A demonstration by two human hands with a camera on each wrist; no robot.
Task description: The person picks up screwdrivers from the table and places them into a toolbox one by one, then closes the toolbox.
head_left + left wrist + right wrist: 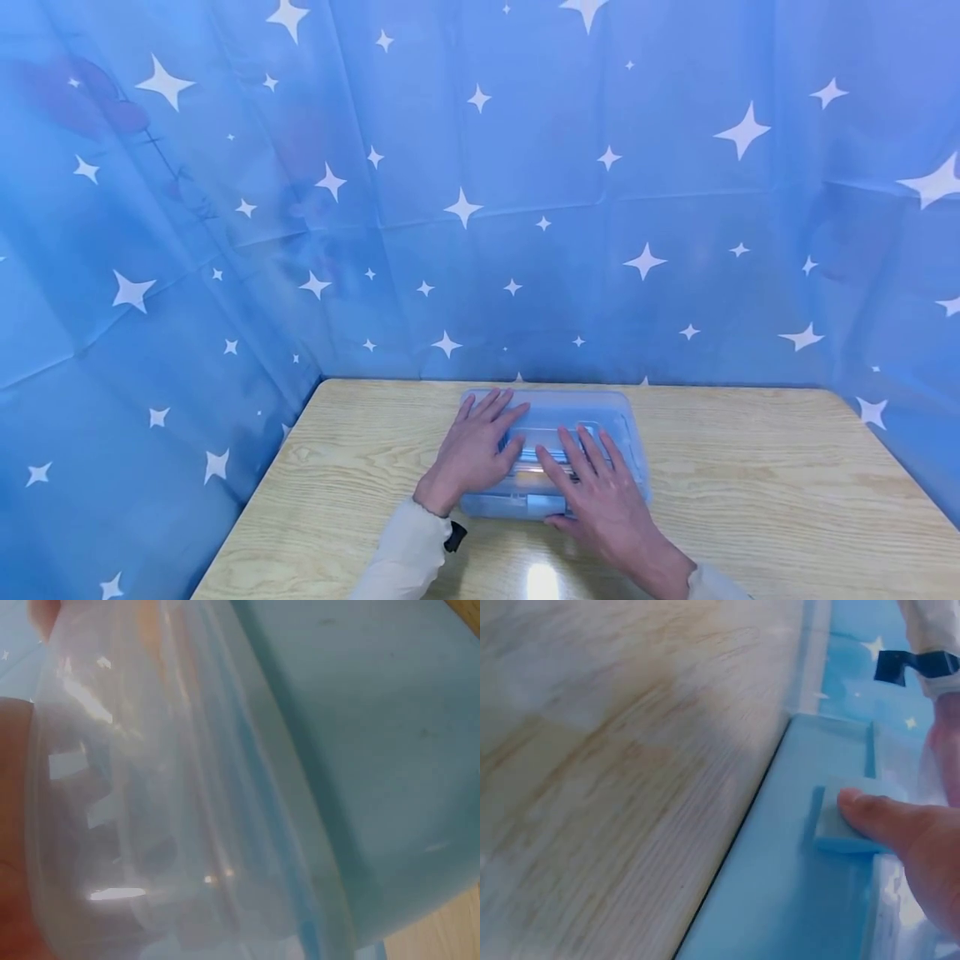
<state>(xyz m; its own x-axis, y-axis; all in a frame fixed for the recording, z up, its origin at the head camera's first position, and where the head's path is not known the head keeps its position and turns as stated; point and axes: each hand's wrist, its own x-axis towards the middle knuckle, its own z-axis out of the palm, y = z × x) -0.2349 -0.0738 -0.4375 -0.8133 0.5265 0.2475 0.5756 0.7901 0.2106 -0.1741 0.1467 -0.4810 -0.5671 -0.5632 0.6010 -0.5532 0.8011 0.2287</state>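
Note:
A plastic box with a see-through lid (558, 400) and a light blue base (397, 757) sits shut on the table. My left hand (474, 450) lies over the lid's left part, fingers straight and slightly spread. Over the front right of the lid rests my right hand (603, 504), its fingers extended. In the right wrist view its thumb (889, 821) presses on the pale blue latch (831, 829) at the box's front. Blurred contents, one of them orange (150, 634), show through the lid. Neither hand grips anything.
The light wood-grain table (750, 467) extends to both sides of the box. Behind it and along the left hangs a blue curtain (540, 308) with white stars. A black band (454, 537) is at the left sleeve's cuff.

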